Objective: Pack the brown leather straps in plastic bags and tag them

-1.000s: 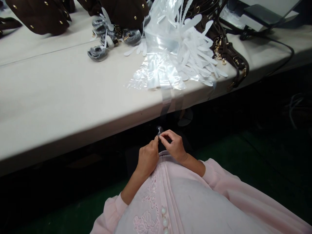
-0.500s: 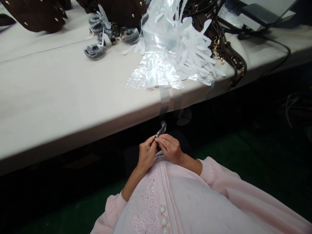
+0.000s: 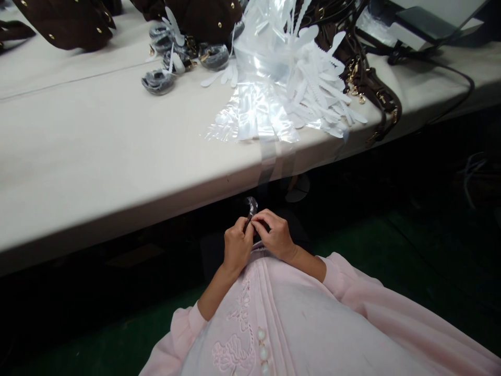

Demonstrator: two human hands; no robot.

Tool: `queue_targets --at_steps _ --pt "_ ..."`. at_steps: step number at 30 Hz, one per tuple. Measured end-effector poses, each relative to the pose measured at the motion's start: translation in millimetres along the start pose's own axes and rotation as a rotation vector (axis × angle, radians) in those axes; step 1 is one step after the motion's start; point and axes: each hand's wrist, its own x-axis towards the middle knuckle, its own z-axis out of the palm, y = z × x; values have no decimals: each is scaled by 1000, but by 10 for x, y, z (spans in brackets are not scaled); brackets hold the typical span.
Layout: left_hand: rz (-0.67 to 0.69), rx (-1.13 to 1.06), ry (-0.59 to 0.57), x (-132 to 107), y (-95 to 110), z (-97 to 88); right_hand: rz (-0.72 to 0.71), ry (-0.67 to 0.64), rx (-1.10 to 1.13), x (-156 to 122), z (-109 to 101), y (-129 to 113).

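My left hand (image 3: 237, 246) and my right hand (image 3: 275, 235) meet in my lap, below the front edge of the white table (image 3: 97, 156). Both pinch a small dark item wrapped in clear plastic (image 3: 251, 206), whose tip sticks up between the fingertips. Both hands are closed on it. What the item is cannot be made out. My pink sleeves and pink top fill the bottom of the view.
On the table lie a heap of clear plastic bags and white paper strips (image 3: 282, 83), several small plastic-wrapped dark pieces (image 3: 158, 82), dark brown studded bags (image 3: 62, 23) and brown straps with gold clasps (image 3: 364, 78). A black cable (image 3: 450, 68) trails at right.
The wrapped item between my fingers has shifted and turned slightly. My hands stay together in my lap; the view has moved a little.
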Motion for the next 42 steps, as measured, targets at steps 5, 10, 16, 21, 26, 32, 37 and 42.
queue_targets --at_steps 5,10,16,21,26,32,37,42 --pt "100 212 -24 -21 -63 21 37 -18 44 -36 69 -58" --pt "109 60 55 -23 -13 25 157 115 180 -36 39 -62" --pt "147 129 117 -11 -21 6 184 82 220 -28 15 -18" --pt "209 218 109 -7 -6 2 13 36 16 -15 -26 -27" --pt "218 416 87 -4 3 -4 -42 34 -116 -3 -16 13" --pt "239 637 42 -1 -47 11 171 13 -44 -3 29 106" --pt "251 702 41 -10 -81 23 448 -99 286 -1 53 168" --pt "266 741 -35 -49 -137 52 410 -159 315 -4 81 151"
